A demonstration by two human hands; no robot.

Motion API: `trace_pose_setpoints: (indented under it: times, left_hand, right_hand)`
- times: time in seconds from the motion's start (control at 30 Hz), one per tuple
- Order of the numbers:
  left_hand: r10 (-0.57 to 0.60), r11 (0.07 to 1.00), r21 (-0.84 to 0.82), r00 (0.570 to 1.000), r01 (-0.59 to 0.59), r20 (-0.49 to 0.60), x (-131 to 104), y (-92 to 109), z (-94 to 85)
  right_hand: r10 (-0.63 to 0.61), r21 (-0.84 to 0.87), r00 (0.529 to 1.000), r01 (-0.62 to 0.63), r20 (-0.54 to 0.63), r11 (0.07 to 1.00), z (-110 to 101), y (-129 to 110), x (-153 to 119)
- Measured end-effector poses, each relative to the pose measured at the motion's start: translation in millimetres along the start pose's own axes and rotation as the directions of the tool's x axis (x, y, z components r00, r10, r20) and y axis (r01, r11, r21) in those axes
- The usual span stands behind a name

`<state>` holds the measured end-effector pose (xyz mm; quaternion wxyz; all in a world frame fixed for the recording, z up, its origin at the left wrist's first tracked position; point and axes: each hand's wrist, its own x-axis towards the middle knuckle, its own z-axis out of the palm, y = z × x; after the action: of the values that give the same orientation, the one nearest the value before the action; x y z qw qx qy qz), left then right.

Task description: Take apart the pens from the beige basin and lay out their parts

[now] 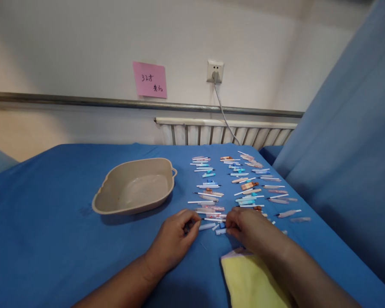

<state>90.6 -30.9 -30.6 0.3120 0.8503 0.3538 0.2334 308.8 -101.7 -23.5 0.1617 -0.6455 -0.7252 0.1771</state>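
My left hand [178,233] rests on the blue cloth with thumb and forefinger curled together at the near end of the left column of pen parts. Whether anything sits in that pinch is hidden. A thin white refill [214,220] with a dark tip lies close to those fingertips, beside a pale blue pen barrel [207,226]. My right hand [250,226] reaches over the near middle column, its fingers closed at the end of a short pale blue pen part [221,231]. Farther off, disassembled pens [247,199] lie in three rough columns of barrels, refills and caps.
A beige plastic basin [133,209] stands left of the pens. Yellow cloth [250,278] lies under my right forearm. Behind are a white radiator [226,122], a metal rail [115,102], a plugged socket [215,71] and a pink note [149,80]. A blue curtain [346,111] hangs right.
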Motion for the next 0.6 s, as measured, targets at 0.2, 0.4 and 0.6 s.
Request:
trace_pose_setpoints:
  times: [0.2,0.4,0.6]
  left_hand:
    - [-0.036,0.999,-0.017,0.997,0.035,-0.071,1.1,-6.2,3.5]
    - [0.001,1.000,-0.018,1.000,-0.001,-0.001,-0.2,-3.9,5.5]
    - [0.032,0.999,0.013,0.999,-0.033,0.044,-0.3,-2.9,6.0]
  right_hand:
    - [0.006,-0.034,0.998,-0.004,0.058,0.999,0.4,-1.1,0.1]
    - [-0.009,-0.084,0.992,0.020,0.123,0.996,4.3,-2.5,-0.2]
    - [-0.012,-0.143,0.992,0.030,0.124,0.989,5.8,-7.7,-2.2]
